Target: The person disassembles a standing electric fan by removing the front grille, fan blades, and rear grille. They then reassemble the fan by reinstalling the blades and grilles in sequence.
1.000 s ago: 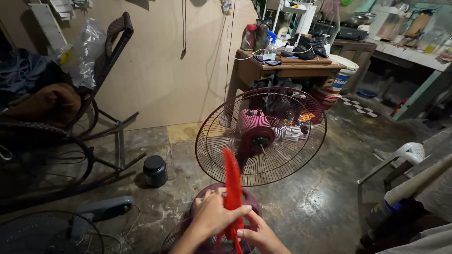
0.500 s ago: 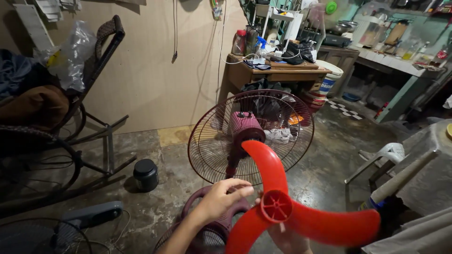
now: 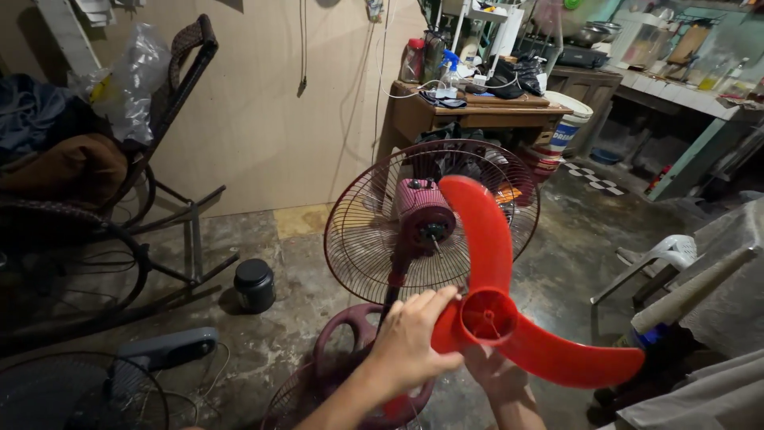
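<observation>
A red plastic fan blade (image 3: pixel 487 263) with three vanes is held up in front of me, its hub facing the camera. My left hand (image 3: pixel 410 341) grips the lower left vane beside the hub. My right hand (image 3: pixel 497 381) supports the blade from behind and below, mostly hidden by it. Behind stands a dark red pedestal fan with its motor (image 3: pixel 424 213) and bare shaft exposed, backed by a round wire rear guard (image 3: pixel 358 223). Its dark red base (image 3: pixel 338 350) sits on the floor under my hands.
A black cylindrical cap (image 3: pixel 255 284) lies on the concrete floor to the left. A rocking chair (image 3: pixel 171 119) piled with clothes stands at far left. Another fan guard (image 3: pixel 79 394) lies bottom left. A cluttered wooden table (image 3: pixel 477 107) stands behind; a white plastic chair (image 3: pixel 664 255) is at right.
The red blade was turned from edge-on to face-on and has lifted higher, closer to the fan's motor. My left hand stays on a vane.
</observation>
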